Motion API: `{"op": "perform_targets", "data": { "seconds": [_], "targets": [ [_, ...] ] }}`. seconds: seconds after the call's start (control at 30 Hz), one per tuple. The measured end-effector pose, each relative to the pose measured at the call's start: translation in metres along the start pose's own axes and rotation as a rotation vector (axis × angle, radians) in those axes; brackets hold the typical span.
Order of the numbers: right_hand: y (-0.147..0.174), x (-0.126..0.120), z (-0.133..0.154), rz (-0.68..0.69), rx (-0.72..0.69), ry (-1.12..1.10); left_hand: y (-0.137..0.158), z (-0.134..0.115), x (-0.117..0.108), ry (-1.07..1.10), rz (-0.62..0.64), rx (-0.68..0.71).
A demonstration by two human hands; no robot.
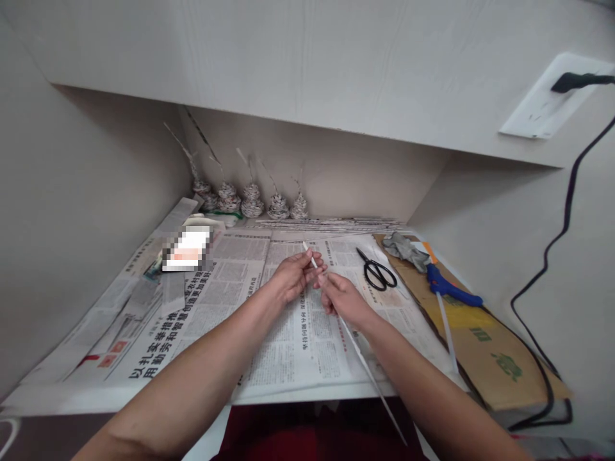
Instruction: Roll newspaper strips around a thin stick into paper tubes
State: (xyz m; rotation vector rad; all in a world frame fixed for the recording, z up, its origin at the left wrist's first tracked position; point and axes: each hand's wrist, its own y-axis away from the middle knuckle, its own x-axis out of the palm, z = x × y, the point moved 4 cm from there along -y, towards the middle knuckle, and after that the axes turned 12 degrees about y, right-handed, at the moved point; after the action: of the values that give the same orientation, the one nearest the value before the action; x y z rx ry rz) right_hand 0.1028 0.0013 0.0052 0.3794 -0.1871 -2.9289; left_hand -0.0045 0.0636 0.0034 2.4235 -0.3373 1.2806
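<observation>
While the left hand (pixel 298 275) pinches the upper end of a white paper strip (pixel 307 248) to the left of the scissors (pixel 369 261), the right hand (pixel 342 296) holds its fingers closed on the strip just below, both grips nearly without a gap. From there the strip's tail trails down, nearer the person than the scissors. Newspaper (pixel 298 358) lies beneath the scissors; beyond them sit thin paper sticks (pixel 331 224) and, farther left, five woven gourd shapes (pixel 252 202). Right of them, a blue glue gun (pixel 454 291) rests on cardboard (pixel 480 333).
</observation>
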Motion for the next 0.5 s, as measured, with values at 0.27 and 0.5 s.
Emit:
{"op": "perform_targets", "data": {
  "seconds": [0.27,0.5],
  "targets": [
    [0.001,0.008,-0.002,0.266,0.077,-0.376,0.004,0.000,0.003,0.010,-0.003,-0.024],
    [-0.003,0.003,-0.002,0.091,0.053,-0.244,0.001,0.000,0.002,-0.015,0.031,-0.005]
  ]
}}
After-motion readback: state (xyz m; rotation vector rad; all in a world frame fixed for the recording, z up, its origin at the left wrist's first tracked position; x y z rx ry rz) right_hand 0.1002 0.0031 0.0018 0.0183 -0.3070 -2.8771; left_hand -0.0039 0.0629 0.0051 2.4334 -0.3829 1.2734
